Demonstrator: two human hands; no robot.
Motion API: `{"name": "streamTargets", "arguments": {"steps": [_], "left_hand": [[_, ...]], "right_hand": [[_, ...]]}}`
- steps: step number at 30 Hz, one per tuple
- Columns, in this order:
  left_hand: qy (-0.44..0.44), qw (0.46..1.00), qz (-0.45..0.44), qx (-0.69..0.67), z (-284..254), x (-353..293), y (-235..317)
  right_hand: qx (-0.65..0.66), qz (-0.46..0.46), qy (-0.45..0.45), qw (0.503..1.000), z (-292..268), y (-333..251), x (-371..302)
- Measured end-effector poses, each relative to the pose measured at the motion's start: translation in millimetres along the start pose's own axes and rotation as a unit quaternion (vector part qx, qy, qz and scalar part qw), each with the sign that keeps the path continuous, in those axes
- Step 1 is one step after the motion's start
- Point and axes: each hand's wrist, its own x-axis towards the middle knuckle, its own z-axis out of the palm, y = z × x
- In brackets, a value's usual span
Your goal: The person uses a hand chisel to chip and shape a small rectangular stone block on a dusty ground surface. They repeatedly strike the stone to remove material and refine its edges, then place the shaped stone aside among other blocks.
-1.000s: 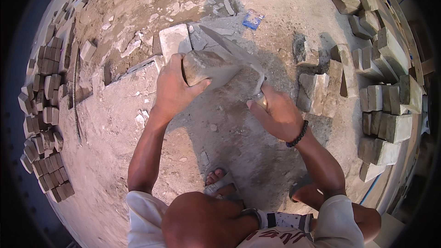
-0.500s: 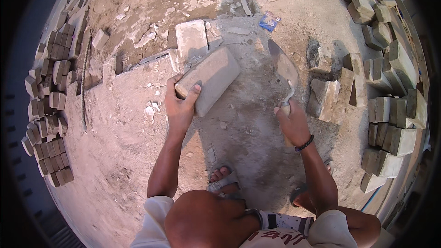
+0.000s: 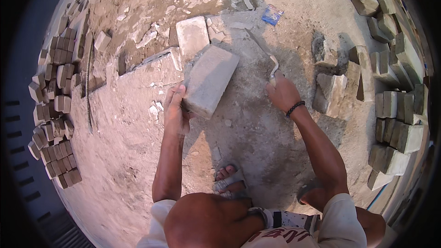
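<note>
A grey, flat rectangular concrete block point(image 3: 211, 80) is tilted in front of me. My left hand point(image 3: 176, 110) grips its near left corner, the thumb by the edge and the other fingers partly hidden beneath. To the right, my right hand point(image 3: 284, 95) is closed round the handle of a trowel point(image 3: 262, 46). The trowel's blade points away and to the left, seen nearly edge-on, apart from the block. Just beyond the block lies a paler slab point(image 3: 192, 36) on the ground.
Broken concrete chunks point(image 3: 330, 93) lie to my right, with stacked blocks point(image 3: 397, 105) farther right. Piles of small bricks point(image 3: 59, 158) and a ribbed metal bar point(image 3: 88, 87) are on the left. A blue packet point(image 3: 272, 15) and rubble lie ahead.
The block has turned so its broad face shows more, and my left hand has shifted its hold at the corner. The trowel has swung left, its blade turning edge-on.
</note>
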Motion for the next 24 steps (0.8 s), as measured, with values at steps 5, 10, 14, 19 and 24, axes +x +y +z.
{"name": "streamTargets", "arguments": {"steps": [5,10,14,19,24], "left_hand": [[-0.141,0.973,-0.154,0.102,1,36,55],[-0.261,0.871,-0.231,0.346,21,64,70],[-0.250,0.927,-0.224,0.167,4,52,34],[-0.169,0.950,-0.238,-0.109,-12,-10,-31],[-0.218,0.907,-0.229,-0.280,-24,-53,-75]], "right_hand": [[0.154,-0.051,0.011,0.987,7,18,-68],[0.320,0.087,-0.071,0.941,34,25,-116],[0.338,0.083,-0.054,0.936,34,23,-128],[0.242,-0.035,0.017,0.970,17,3,-147],[0.006,-0.141,0.013,0.990,14,13,-122]]}}
